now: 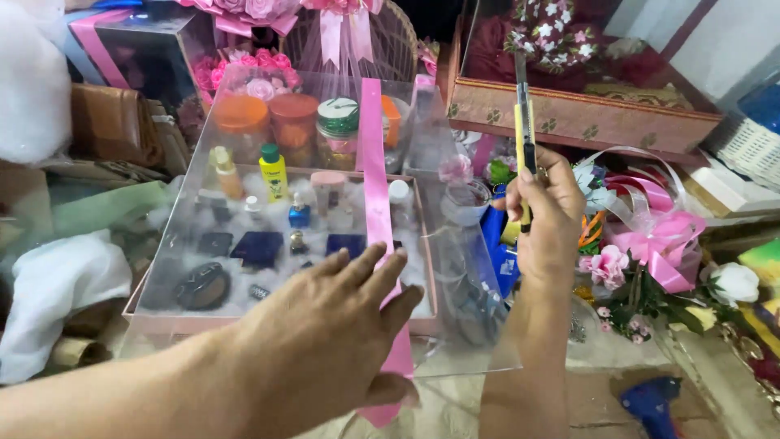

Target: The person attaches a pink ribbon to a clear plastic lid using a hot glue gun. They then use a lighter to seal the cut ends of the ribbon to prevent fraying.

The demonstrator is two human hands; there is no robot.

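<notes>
The left hand [325,325] lies open, fingers spread flat, pressing on the pink satin ribbon [374,195] that runs lengthwise over the clear plastic lid [455,325] of a pink gift box [162,319]. The right hand [546,213] is closed around a yellow and black utility knife [526,130], blade pointing up, just beside the lid's right edge. Under the lid, small bottles and dark cases on white fluff blur behind glare. The ribbon's lower end is hidden by the left hand.
</notes>
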